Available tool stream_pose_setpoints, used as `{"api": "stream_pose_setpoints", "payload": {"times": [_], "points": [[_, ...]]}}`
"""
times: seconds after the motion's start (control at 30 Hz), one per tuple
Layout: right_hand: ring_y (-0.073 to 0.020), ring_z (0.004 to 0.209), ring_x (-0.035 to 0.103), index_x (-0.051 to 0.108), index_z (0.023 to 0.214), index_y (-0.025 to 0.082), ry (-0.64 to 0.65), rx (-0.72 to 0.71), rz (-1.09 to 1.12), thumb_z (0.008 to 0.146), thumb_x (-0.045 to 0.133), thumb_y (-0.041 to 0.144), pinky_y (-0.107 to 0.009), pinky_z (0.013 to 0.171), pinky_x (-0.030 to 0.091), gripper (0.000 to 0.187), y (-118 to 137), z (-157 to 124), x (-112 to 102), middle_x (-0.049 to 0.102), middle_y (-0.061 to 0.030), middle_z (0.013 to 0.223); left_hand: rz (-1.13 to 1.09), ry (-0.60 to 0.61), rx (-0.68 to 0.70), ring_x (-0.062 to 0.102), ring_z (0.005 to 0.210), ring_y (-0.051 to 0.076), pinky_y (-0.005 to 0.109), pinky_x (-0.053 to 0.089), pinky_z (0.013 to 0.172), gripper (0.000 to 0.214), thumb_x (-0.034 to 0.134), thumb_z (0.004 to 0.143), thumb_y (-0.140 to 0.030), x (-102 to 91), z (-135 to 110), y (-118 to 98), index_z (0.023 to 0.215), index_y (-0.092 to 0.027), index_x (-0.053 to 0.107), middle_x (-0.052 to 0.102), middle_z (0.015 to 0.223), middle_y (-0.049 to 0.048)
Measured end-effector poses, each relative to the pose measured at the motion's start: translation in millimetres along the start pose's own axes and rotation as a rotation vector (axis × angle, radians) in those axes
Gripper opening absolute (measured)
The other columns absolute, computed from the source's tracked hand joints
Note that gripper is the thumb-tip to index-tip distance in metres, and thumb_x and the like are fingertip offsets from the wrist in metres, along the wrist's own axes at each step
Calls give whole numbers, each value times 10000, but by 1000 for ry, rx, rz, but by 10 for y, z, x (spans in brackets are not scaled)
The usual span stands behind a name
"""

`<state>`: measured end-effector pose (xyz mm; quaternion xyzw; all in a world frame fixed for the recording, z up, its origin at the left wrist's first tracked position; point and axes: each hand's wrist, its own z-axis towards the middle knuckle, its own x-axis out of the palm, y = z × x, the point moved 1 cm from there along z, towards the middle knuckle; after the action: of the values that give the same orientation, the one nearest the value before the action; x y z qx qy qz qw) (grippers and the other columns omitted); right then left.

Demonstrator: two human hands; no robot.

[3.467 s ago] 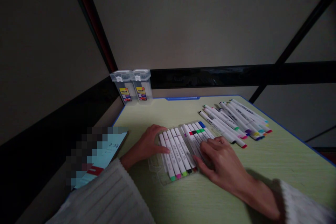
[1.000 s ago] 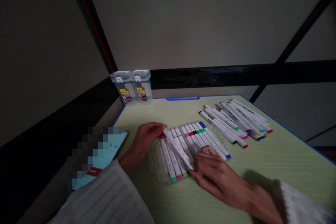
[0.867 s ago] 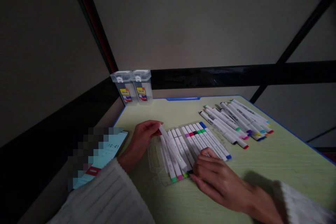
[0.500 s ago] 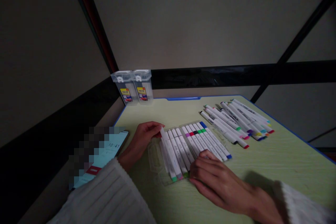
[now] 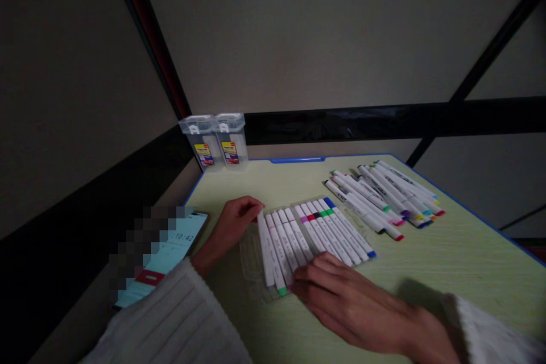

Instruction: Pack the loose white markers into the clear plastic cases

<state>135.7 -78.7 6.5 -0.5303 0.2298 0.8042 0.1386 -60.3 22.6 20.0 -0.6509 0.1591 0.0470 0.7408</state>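
Note:
A clear plastic tray (image 5: 251,253) lies on the pale green table (image 5: 298,318), with a row of white markers (image 5: 315,230) with coloured caps in it. My left hand (image 5: 232,224) pinches the far end of one white marker (image 5: 265,250), which lies at the left end of the row. The fingers of my right hand (image 5: 341,301) rest over the near ends of the markers in the row, curled, and hide their caps.
A pile of loose white markers (image 5: 384,196) lies at the back right of the table. Two clear plastic boxes (image 5: 215,141) with yellow labels stand at the back left corner. A phone (image 5: 164,256) with a lit screen lies at the left edge.
The lifted marker has swung from lying slantwise across the row to the row's left end. My right hand has slid left along the near ends of the markers.

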Motion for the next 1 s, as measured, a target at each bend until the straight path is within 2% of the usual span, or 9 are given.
{"api": "stream_pose_setpoints", "payload": {"times": [0.27, 0.4, 0.53, 0.83, 1.0], "points": [[-171, 873, 494, 526, 1090, 152, 38, -23, 6, 868, 398, 139, -313, 772, 381, 257, 19, -13, 12, 595, -56, 1022, 17, 87, -13, 525, 626, 123, 230, 414, 597, 89, 571, 641, -223, -5, -24, -53, 664, -141, 595, 585, 630, -11], [-164, 997, 471, 497, 1151, 179, 58, -17, 5, 880, 405, 178, -309, 854, 363, 286, 45, 2, 5, 560, -22, 1150, 36, 131, -42, 529, 638, 124, 237, 411, 621, 90, 566, 645, -218, 3, -39, -82, 676, -137, 590, 590, 643, -7], [-166, 1130, 402, 419, 1247, 180, 135, -62, -15, 897, 380, 223, -324, 944, 315, 355, 71, 35, -29, 481, -13, 1275, 65, 149, -28, 534, 637, 132, 243, 413, 619, 81, 565, 647, -217, -4, -40, -85, 664, -141, 586, 593, 638, -4], [-148, 1191, 358, 337, 1311, 190, 225, -110, -29, 920, 312, 196, -318, 976, 286, 392, 71, 74, -109, 438, 25, 1319, 256, 172, 29, 570, 691, 148, 244, 436, 654, 133, 536, 687, -225, -35, -31, -45, 708, -126, 623, 638, 702, 20], [-145, 1203, 342, 359, 1298, 201, 244, -97, -36, 931, 280, 229, -308, 988, 265, 376, 66, 78, -125, 421, 48, 1330, 327, 170, 31, 591, 720, 157, 244, 442, 666, 152, 537, 704, -225, -48, -28, -24, 742, -120, 641, 656, 742, 38]]}}
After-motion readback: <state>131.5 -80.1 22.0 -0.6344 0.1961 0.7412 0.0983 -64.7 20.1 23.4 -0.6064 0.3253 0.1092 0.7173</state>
